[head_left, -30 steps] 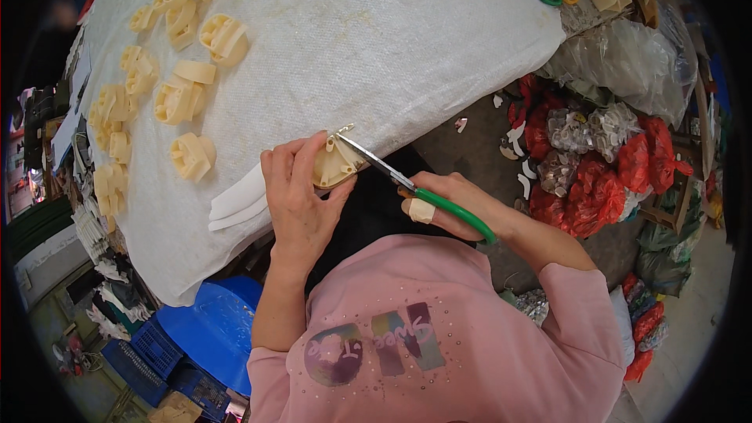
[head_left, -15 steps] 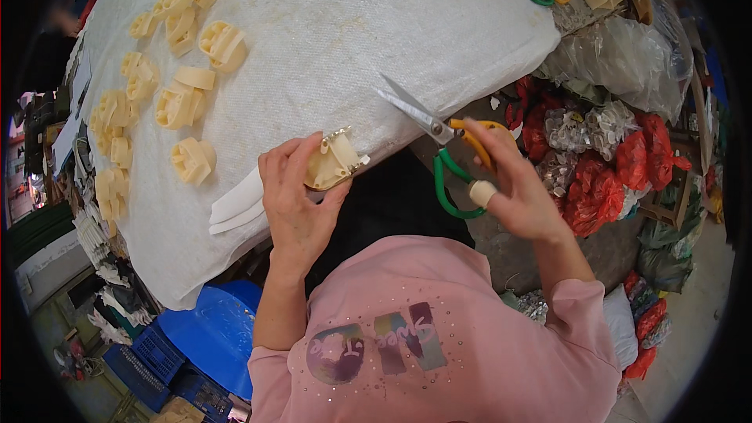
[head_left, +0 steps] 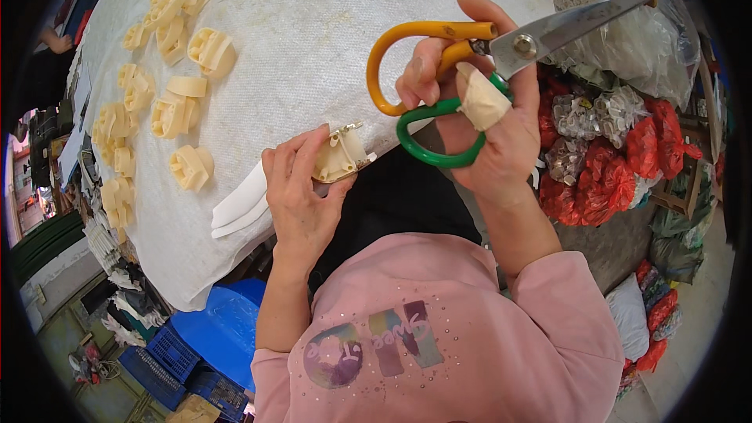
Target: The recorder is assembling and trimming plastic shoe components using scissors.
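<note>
Cream plastic part (head_left: 341,155) pinched in left hand (head_left: 301,196) | right hand (head_left: 478,110) grips raised scissors (head_left: 470,63) | advice: steady part, snip only protruding tabs.

A single head-worn fisheye camera looks steeply down from above the person's pink-sleeved shoulders, upright and unmirrored, facing the white-covered bench (head_left: 313,23). It sits close: the left hand (head_left: 301,196) and right hand (head_left: 486,110) fill the centre of the frame, forearms entering from the lower edge. Straight edges bow toward the dark circular rim, where the floor and blue crates (head_left: 180,360) appear small at lower left.
</note>
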Motion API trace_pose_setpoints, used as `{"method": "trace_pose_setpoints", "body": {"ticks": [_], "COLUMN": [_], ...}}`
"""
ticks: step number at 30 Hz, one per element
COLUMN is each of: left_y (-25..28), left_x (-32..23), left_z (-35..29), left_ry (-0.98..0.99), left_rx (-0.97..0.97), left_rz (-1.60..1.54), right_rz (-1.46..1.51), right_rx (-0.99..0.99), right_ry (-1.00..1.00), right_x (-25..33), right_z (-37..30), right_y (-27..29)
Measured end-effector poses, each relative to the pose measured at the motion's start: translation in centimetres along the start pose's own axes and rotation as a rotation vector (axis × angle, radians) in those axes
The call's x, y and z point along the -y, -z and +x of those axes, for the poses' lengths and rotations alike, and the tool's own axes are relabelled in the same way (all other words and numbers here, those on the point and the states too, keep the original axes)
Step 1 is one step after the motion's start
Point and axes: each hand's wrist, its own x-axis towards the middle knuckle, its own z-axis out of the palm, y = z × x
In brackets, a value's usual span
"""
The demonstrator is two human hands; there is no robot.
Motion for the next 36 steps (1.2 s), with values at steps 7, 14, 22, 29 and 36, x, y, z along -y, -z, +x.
{"method": "trace_pose_setpoints", "body": {"ticks": [7, 14, 22, 29, 36], "left_y": [0.0, -0.1, 0.2, -0.6, -0.3], "left_x": [0.1, 0.1, 0.1, 0.9, 0.2], "left_z": [0.3, 0.2, 0.1, -0.5, 0.7], "left_ry": [-0.004, -0.025, 0.008, 0.233, 0.11], "left_rx": [0.03, 0.007, 0.008, -0.131, -0.056], "left_rz": [0.006, -0.012, -0.014, -0.445, 0.023], "right_rz": [0.005, 0.045, 0.125, 0.115, 0.154], "right_rx": [0.072, -0.046, -0.057, 0.05, 0.05], "right_ry": [-0.269, -0.213, -0.17, -0.127, -0.101], "right_x": [-4.3, -5.1, -2.3, -0.2, 0.0], "right_z": [-0.5, -1.7, -0.7, -2.0, -1.5], "right_y": [0.7, -0.4, 0.9, 0.8, 0.4]}}
